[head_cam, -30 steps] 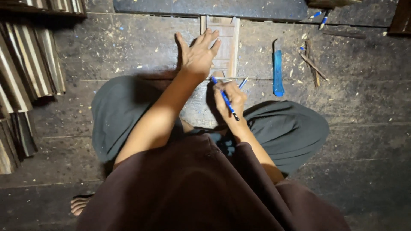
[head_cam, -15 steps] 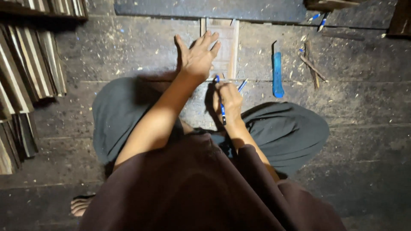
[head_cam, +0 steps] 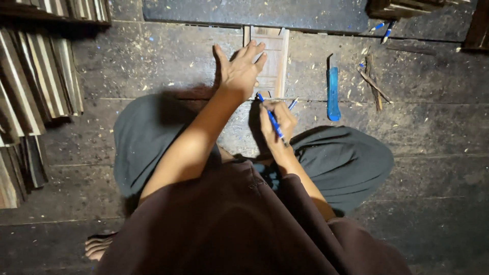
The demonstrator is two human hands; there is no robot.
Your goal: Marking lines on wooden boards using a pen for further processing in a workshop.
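Since a second ago our right hand has tilted the blue pen more upright.
Our right grip is closed around the pen, tip at the near end of the wooden slat piece on the floor; our left hand presses it flat, fingers spread. Just right lies a blue tool.

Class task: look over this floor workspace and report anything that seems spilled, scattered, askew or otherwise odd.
Wood shavings are scattered over the plank floor, thickest around the small wooden frame. Loose sticks lie crossed at angles right of the blue tool. Nothing looks damaged.
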